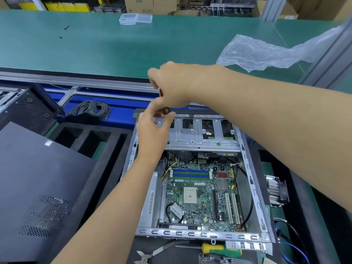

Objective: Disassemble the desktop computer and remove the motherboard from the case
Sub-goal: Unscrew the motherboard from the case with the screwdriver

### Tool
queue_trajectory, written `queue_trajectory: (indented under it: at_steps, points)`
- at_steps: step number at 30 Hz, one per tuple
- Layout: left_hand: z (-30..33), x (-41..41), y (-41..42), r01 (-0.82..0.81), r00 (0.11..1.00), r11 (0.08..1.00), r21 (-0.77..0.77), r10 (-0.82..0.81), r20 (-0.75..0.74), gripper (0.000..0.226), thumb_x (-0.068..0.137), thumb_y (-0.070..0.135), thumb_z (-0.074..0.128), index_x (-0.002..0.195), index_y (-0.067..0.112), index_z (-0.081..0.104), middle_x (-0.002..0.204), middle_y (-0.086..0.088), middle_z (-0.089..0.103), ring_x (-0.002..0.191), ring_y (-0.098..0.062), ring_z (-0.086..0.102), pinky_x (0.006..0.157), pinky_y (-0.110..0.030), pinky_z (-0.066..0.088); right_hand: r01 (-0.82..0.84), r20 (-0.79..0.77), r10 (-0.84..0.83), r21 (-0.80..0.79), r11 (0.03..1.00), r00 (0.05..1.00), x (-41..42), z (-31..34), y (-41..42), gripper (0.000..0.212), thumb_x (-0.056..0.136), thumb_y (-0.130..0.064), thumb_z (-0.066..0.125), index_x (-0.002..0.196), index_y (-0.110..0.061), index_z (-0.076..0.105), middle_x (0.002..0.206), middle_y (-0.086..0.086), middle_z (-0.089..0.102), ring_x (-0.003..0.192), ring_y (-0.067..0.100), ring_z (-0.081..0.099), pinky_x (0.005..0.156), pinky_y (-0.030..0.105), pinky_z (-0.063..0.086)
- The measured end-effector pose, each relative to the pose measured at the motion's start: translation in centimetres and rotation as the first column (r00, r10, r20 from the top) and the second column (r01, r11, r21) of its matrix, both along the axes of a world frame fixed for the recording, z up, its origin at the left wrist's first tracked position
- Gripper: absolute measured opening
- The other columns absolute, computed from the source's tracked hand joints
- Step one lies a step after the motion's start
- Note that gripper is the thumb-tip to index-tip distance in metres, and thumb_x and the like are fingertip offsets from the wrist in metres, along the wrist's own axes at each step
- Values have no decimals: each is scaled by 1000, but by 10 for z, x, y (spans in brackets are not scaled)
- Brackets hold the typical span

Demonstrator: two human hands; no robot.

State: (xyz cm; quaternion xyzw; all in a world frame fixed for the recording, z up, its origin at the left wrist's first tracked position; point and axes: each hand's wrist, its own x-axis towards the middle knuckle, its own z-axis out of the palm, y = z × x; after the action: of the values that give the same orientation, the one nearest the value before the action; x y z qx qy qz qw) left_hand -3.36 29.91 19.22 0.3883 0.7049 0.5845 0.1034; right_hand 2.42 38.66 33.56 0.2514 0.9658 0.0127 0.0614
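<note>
The open grey computer case [253, 180] lies flat on the bench in front of me. Inside it sits the green motherboard [202, 195], with its bare CPU socket, blue and green memory slots and white expansion slots showing. A metal drive cage [202, 134] spans the far end of the case. Above the cage's left end, my right hand [171, 84] grips an orange and black screwdriver [161, 92] from above. Just below it, my left hand [152, 128] pinches the tool's dark lower part [166, 110] between thumb and fingertips. The tip is hidden.
The removed black side panel [38, 187] lies at the left over black foam trays [91, 138]. A heatsink with fan [276, 189] sits right of the case. Pliers [152, 253] and a yellow-green screwdriver [221, 249] lie at the near edge. A cable coil [89, 109], plastic bag [266, 52] and clear boxes [135, 18] lie beyond.
</note>
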Motion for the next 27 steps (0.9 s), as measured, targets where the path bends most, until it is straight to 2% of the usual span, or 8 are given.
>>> queue_trajectory:
  at_steps: [2,5,10,13,16,19,22,27]
  points:
    - [2,-1,2,-12,1000,1000,9,12,15,28,83,29,74,104,35,57,93,12,65,88,-10,56,80,-24,45,40,-9,-39,67,997,999,1,-2,1,42,93,-54,53,104,-14,45,79,1,33,70,26,44,54,35,36]
    - [2,0,3,-18,999,1000,-4,19,29,29,82,32,75,106,25,60,98,7,63,91,-9,56,77,-20,43,37,-16,-36,66,997,999,1,-5,2,33,95,-43,56,106,-11,55,78,2,32,63,21,42,49,31,28]
    - [-3,1,-2,25,1000,1000,-6,-25,-10,22,93,29,62,113,20,64,102,6,65,99,-15,57,86,-31,47,-16,-26,16,0,1000,1000,0,-4,-2,28,88,-30,62,110,-18,49,85,0,43,73,25,55,61,37,47]
    - [-2,0,0,0,999,1000,3,0,40,19,88,29,70,103,23,60,97,8,64,89,-11,57,80,-27,45,-38,-8,37,-79,996,999,-1,-3,-1,27,85,-26,61,108,-22,47,93,0,48,89,28,60,72,41,53]
    - [-2,0,4,-12,997,1000,-4,13,78,27,81,31,77,94,30,54,91,8,59,80,-10,52,73,-21,40,-41,7,42,-108,993,999,0,-4,-1,31,85,-39,61,108,-23,47,97,0,49,94,27,60,75,42,53]
    - [-1,0,5,-2,996,1000,15,0,86,36,78,31,79,94,44,50,95,4,60,85,-13,54,75,-21,42,-8,-49,6,-37,999,999,1,-9,0,43,90,-58,54,104,-19,44,83,-1,40,71,21,51,57,36,42]
    - [-2,1,6,11,998,1000,13,-12,59,28,81,36,75,102,32,56,98,6,62,92,-13,56,76,-26,45,-17,-65,17,5,1000,998,1,-11,1,32,93,-45,57,104,-17,48,79,-1,37,62,16,43,50,32,32]
    - [-13,4,-1,58,996,998,1,-58,-63,19,95,30,57,112,26,63,99,14,62,96,-8,54,82,-19,43,-47,-58,42,-84,995,997,2,-8,4,25,86,-24,64,107,-21,51,89,-2,48,75,23,59,55,32,42]
